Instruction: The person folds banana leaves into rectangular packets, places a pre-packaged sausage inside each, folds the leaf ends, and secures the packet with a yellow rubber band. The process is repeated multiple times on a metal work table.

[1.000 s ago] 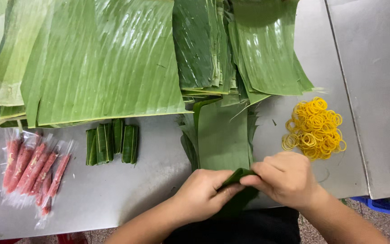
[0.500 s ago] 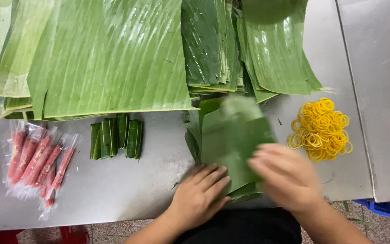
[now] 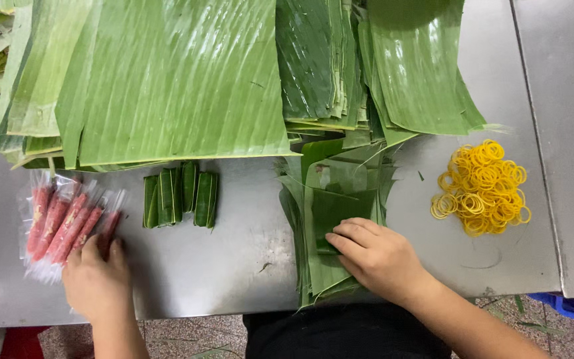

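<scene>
At the lower left of the frame the left hand (image 3: 96,279) reaches onto the grey metal bench (image 3: 234,266), its fingers resting on the near end of a cluster of red sausage sticks (image 3: 64,223) sealed in clear plastic; the fingers lie loosely curled on the wrapping and whether they have pinched one stick cannot be told. The sticks lie side by side, fanned a little, so each end is easy to pick off singly. Low in the middle of the frame the right hand (image 3: 375,256) lies palm down with fingers spread flat on a small dark green leaf piece (image 3: 341,209), which sits on top of a stack of cut leaf squares (image 3: 330,266); the hand grips nothing, it presses, and the pressure appears to keep the springy leaf flat and in place. Between the two hands, just above them, four finished leaf-wrapped rolls (image 3: 181,197) stand in a short row, apart from the raw stock so they stay sorted. Across the top of the frame large banana leaves (image 3: 167,80) overlap in broad sheets, with darker folded leaves (image 3: 313,60) at upper centre. To the right of the stack, well apart from the hand, a heap of yellow rubber bands (image 3: 481,188) lies within reach. A second bench top (image 3: 566,100) adjoins at the far right.
</scene>
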